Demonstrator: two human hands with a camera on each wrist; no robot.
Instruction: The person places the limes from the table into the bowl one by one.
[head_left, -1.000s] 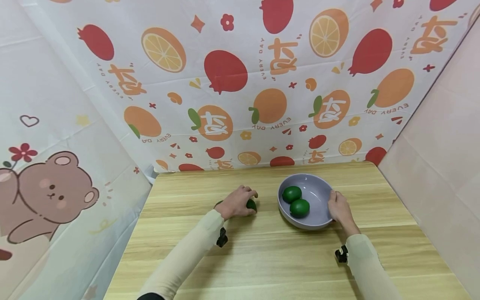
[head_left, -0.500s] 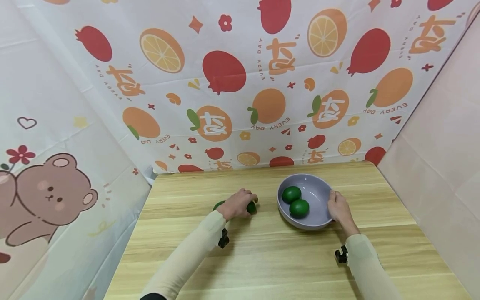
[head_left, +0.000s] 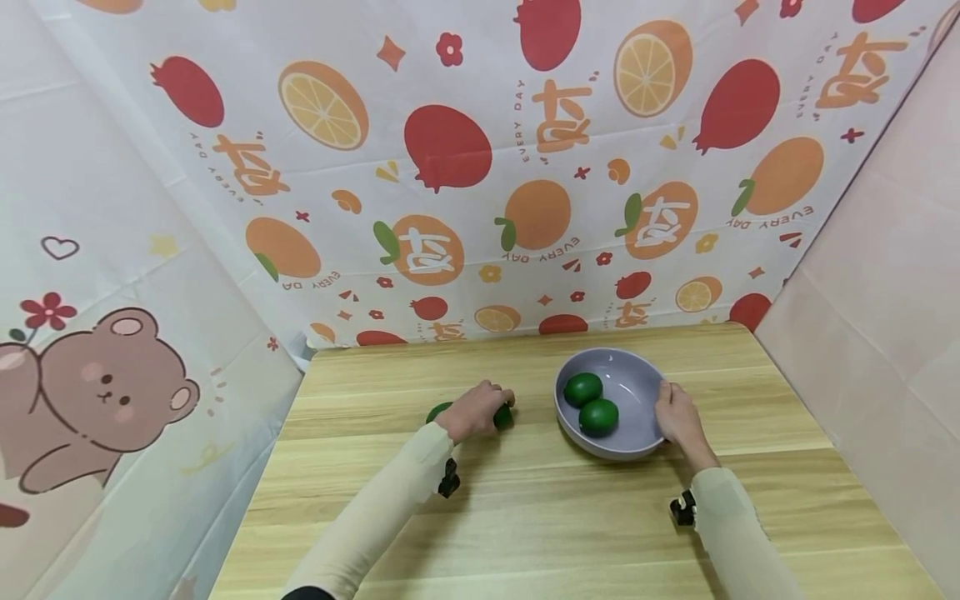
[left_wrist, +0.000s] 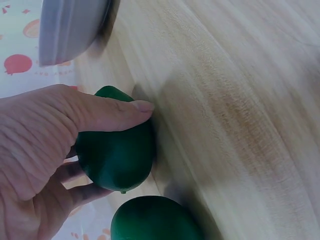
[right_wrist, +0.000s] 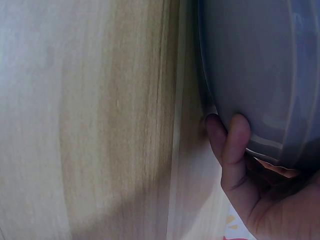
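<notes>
My left hand (head_left: 474, 410) is left of the bowl, low over the table. It grips a dark green lime (left_wrist: 120, 155), thumb across the near side and fingers behind. A second lime (left_wrist: 152, 220) lies on the table close by, mostly covered by the hand and wrist in the head view. My right hand (head_left: 678, 417) holds the lavender bowl (head_left: 637, 400) by its right side, with fingers (right_wrist: 235, 140) against the outer wall. Inside the bowl, two limes, one farther back (head_left: 583, 389) and one nearer (head_left: 598, 417), rest at the left.
The wood-grain table (head_left: 525, 517) stretches toward the viewer. A fruit-printed cloth (head_left: 480, 208) hangs along its back edge. Pale cloth walls, one with a printed bear (head_left: 112, 383), stand at left and right. Black wrist cameras are strapped to both sleeves.
The left hand's fingers have drawn in closer around the lime, and more of the second lime shows behind the wrist. The right hand and bowl have stayed put.
</notes>
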